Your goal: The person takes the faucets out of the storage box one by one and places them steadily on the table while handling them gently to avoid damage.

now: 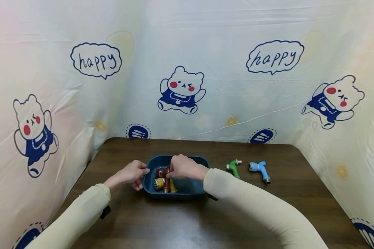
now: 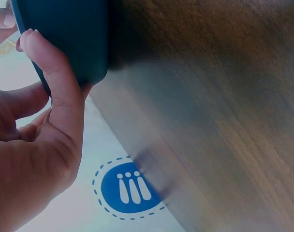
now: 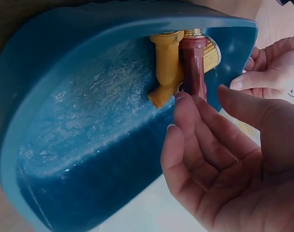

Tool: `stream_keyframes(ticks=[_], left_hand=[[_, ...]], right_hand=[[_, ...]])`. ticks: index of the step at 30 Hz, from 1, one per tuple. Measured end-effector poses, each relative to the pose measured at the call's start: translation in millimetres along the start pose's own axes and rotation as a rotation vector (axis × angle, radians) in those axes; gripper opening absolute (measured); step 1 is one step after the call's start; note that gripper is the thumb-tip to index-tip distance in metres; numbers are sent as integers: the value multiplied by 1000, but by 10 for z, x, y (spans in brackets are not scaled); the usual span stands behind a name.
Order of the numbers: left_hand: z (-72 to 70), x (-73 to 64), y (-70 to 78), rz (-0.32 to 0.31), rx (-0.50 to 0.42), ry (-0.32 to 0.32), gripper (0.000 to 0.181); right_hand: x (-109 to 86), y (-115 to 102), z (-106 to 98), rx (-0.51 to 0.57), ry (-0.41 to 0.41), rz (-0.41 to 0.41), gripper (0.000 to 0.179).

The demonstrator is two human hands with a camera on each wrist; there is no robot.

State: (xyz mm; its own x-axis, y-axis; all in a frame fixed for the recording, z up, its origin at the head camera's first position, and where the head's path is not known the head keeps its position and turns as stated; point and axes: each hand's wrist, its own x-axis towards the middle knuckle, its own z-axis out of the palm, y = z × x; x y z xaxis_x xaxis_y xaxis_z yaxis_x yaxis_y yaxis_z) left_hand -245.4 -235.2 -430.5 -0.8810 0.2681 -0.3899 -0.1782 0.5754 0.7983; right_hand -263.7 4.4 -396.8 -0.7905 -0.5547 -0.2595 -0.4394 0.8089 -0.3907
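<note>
A dark blue plastic basin (image 1: 187,195) stands on the wooden table, with two faucets in its left part. My left hand (image 1: 133,174) grips its left end, the thumb at the rim and fingers against the outer wall. Reaching inside, my right hand (image 1: 184,167) pinches a dark red faucet (image 1: 166,180) between thumb and fingers. Close against it lies a yellow faucet (image 3: 167,63), which the red one partly covers. The right wrist view shows my right fingertips (image 3: 182,99) at the red faucet's body.
Right of the basin, a green faucet (image 1: 233,167) lies on the table, partly hidden by my right sleeve. Farther right lies a light blue faucet (image 1: 260,169). A printed curtain (image 1: 224,103) hangs behind the table and along both sides.
</note>
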Motion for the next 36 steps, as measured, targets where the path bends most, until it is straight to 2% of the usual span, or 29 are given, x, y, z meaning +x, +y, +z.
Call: stream_keyframes(ticks=[15, 23, 30, 36], left_hand=[[-4, 15, -2, -13, -4, 1, 34], [-7, 6, 3, -17, -5, 4, 31], [-12, 7, -8, -8, -9, 0, 31], [-10, 1, 5, -19, -12, -1, 32]], right_hand=[[44, -120, 17, -28, -23, 29, 21], [105, -76, 19, -26, -57, 57, 24], [160, -16, 15, -44, -44, 82, 32], [206, 7, 2, -30, -45, 91, 29]])
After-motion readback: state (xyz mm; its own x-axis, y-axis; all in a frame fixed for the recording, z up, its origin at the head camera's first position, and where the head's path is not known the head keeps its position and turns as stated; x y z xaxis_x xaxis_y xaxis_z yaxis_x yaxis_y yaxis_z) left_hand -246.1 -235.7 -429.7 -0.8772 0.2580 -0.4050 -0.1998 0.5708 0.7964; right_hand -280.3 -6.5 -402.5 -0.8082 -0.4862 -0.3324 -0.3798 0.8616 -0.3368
